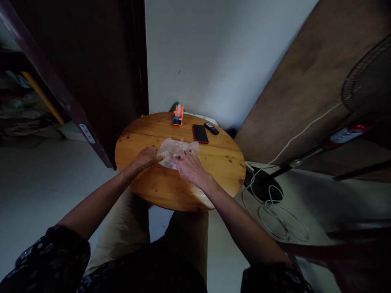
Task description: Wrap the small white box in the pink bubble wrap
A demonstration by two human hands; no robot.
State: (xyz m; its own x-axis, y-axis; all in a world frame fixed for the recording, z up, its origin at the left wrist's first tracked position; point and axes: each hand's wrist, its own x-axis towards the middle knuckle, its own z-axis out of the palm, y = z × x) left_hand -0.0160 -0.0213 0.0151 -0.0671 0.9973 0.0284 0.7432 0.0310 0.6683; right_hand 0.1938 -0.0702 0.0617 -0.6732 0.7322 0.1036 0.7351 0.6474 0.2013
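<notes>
A crumpled clear plastic bag (174,147) lies on a round wooden table (159,191) in front of me. My left hand (148,156) rests on the bag's left edge with its fingers curled against the plastic. My right hand (190,164) lies on the bag's near right part, fingers stretched forward and pressed onto it. Whether either hand pinches the plastic is hard to make out in the dim light.
Farther back on the table lie a red-edged phone (200,133), a small dark remote (211,128) and an orange and white gadget (178,115). A dark door (100,81) stands at left. A fan (366,89) and coiled white cable (275,215) are at right.
</notes>
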